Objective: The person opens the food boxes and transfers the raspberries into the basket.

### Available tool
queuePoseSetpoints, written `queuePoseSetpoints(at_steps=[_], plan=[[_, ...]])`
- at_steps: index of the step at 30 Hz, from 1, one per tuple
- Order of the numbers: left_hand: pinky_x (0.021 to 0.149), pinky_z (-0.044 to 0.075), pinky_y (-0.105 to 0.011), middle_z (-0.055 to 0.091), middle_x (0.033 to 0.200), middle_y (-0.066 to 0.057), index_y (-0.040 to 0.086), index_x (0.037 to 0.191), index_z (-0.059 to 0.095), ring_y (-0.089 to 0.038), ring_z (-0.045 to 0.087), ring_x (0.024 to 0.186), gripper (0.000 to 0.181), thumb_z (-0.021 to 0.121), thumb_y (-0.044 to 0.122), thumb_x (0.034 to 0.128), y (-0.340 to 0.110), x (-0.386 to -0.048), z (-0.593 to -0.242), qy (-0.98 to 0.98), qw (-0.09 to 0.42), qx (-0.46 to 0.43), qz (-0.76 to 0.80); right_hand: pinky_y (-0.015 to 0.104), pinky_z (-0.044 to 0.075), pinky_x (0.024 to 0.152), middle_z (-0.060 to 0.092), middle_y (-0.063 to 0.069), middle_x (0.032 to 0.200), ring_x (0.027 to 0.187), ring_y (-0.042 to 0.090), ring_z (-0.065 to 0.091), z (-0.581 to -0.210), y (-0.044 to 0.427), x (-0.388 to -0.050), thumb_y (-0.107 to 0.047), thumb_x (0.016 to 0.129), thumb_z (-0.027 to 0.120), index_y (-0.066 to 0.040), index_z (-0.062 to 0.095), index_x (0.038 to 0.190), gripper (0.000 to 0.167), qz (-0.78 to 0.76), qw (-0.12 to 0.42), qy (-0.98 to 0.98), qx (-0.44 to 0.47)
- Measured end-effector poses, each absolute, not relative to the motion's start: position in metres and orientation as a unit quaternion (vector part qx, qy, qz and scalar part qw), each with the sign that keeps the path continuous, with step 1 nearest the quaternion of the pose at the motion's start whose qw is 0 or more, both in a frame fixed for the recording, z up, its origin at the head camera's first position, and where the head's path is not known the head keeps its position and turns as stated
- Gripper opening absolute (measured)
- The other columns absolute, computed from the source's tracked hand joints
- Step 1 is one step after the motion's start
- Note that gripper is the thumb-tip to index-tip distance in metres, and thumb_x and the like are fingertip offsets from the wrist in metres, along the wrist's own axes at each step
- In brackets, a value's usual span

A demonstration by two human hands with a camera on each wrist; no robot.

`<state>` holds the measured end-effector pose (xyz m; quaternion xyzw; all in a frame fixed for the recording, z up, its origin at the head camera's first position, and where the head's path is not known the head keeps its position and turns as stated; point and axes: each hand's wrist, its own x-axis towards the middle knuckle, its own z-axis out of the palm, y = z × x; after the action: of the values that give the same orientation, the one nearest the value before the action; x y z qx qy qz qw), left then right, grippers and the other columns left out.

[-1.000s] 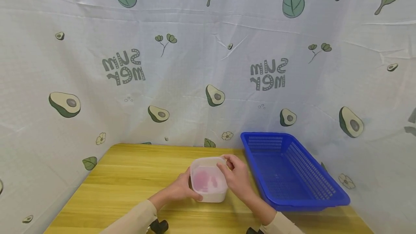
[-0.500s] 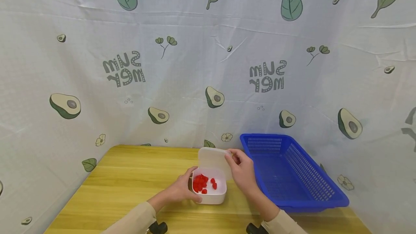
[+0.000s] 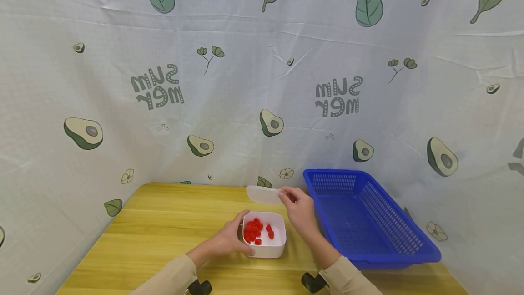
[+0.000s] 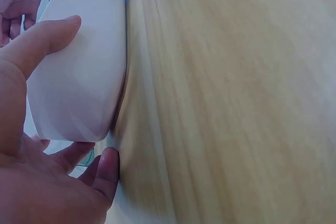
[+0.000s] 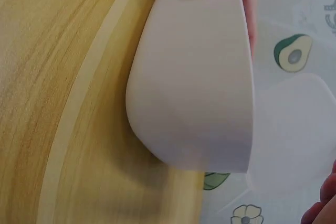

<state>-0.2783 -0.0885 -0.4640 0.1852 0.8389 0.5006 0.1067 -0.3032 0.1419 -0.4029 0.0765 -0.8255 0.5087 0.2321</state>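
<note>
A white square plastic container [image 3: 268, 251] stands uncovered on the table, with several small red pieces [image 3: 252, 230] inside, mostly at its left; their kind is too small to tell. My left hand [image 3: 227, 238] grips the container's left side, thumb along the front wall and fingers round the back corner, as the left wrist view also shows. Behind and above the container, my right hand [image 3: 300, 211] pinches a translucent lid [image 3: 262, 194] by its right edge. The lid is tilted and apart from the container. In the right wrist view the lid [image 5: 294, 129] appears beyond the container wall [image 5: 194, 77].
A blue plastic basket [image 3: 352, 222] with slotted walls stands to the right, close to my right forearm. The wooden table [image 3: 163, 226] reaches back to a white curtain [image 3: 229, 104] printed with leaves and avocados.
The lid has come off the container, lifted up and back by my right hand, and the red pieces now show plainly. My left hand keeps its grip on the container.
</note>
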Motion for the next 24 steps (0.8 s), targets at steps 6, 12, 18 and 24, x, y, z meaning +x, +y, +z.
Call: queuePoseSetpoints(at_steps=[6,12,18,24], plan=[[0.113,0.033,-0.063,0.042,0.152,-0.015,0.014,0.158,0.023,-0.035,0.044,0.135,0.109,0.090,0.024,0.0730,-0.088,-0.280,-0.465,0.836,0.106,0.193,0.503,0.023,0.048,0.067,0.066,0.003,0.086,0.080,0.017,0.055,-0.413,0.143,-0.318,-0.015,0.093,0.072,-0.012,0.077,0.104,0.012,0.477,0.208,-0.851,0.065],[0.114,0.031,-0.063,0.042,0.152,-0.015,0.014,0.158,0.022,-0.035,0.043,0.136,0.110,0.090,0.025,0.0735,-0.088,-0.280,-0.466,0.834,0.109,0.192,0.506,0.023,0.047,0.064,0.065,0.003,0.082,0.076,0.016,0.055,-0.424,0.139,-0.327,-0.013,0.091,0.074,-0.009,0.077,0.099,0.009,0.452,0.201,-0.867,0.058],[0.113,0.030,-0.066,0.042,0.150,-0.016,0.014,0.158,0.023,-0.037,0.042,0.136,0.109,0.091,0.024,0.0726,-0.089,-0.278,-0.464,0.838,0.105,0.191,0.500,0.024,0.046,0.062,0.066,0.002,0.081,0.076,0.016,0.055,-0.433,0.135,-0.330,-0.011,0.090,0.074,-0.008,0.078,0.097,0.008,0.448,0.186,-0.874,0.041],[0.112,0.030,-0.067,0.043,0.149,-0.015,0.014,0.157,0.024,-0.038,0.041,0.135,0.109,0.091,0.025,0.0721,-0.088,-0.278,-0.465,0.843,0.102,0.187,0.494,0.027,0.047,0.064,0.069,0.002,0.082,0.079,0.018,0.058,-0.435,0.133,-0.330,-0.012,0.089,0.073,-0.009,0.079,0.097,0.010,0.436,0.175,-0.883,0.014]])
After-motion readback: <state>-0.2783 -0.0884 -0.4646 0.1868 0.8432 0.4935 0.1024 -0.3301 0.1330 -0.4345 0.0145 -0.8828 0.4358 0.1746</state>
